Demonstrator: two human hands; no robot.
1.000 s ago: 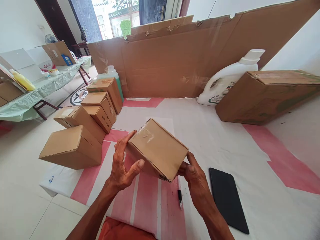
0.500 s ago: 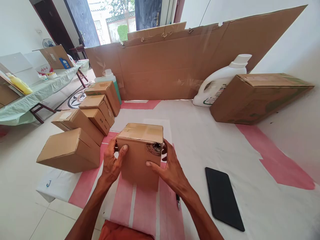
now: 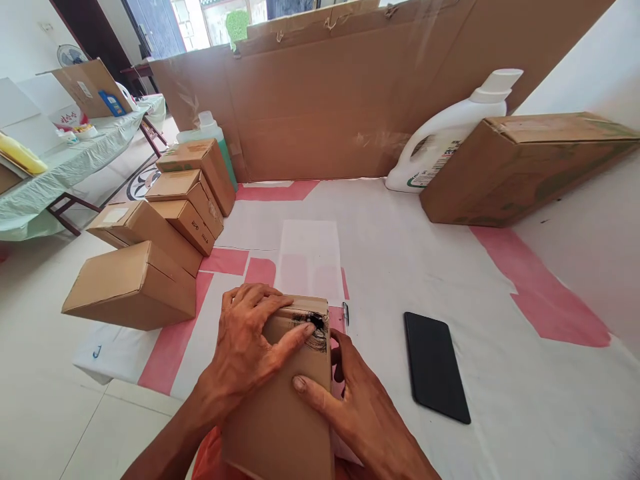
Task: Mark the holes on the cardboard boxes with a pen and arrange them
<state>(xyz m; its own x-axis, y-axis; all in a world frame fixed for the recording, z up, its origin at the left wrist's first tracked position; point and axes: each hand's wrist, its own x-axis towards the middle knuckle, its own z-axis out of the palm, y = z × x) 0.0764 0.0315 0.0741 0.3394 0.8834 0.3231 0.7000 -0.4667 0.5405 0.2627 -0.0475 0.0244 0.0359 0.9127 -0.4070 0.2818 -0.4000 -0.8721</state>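
Head view: small cardboard box (image 3: 285,407) held low, close to the body, w/ black scuffed patch at its top right corner. Left hand (image 3: 247,347) lies over box top, fingers (image 3: 295,340) spread, index by the scuff. Right hand (image 3: 360,413) clasps right side, thumb on front face. Pen (image 3: 345,313) just beyond; black tablet (image 3: 435,367) to the right; stacked boxes (image 3: 160,233) to the left on white-and-pink sheet (image 3: 400,267).

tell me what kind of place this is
Probably a makeshift parcel packing spot in a home or small shop. Both hands, left hand and right hand, hold a taped cardboard box over a floor sheet, with a row of sealed boxes and a flattened cardboard wall nearby.
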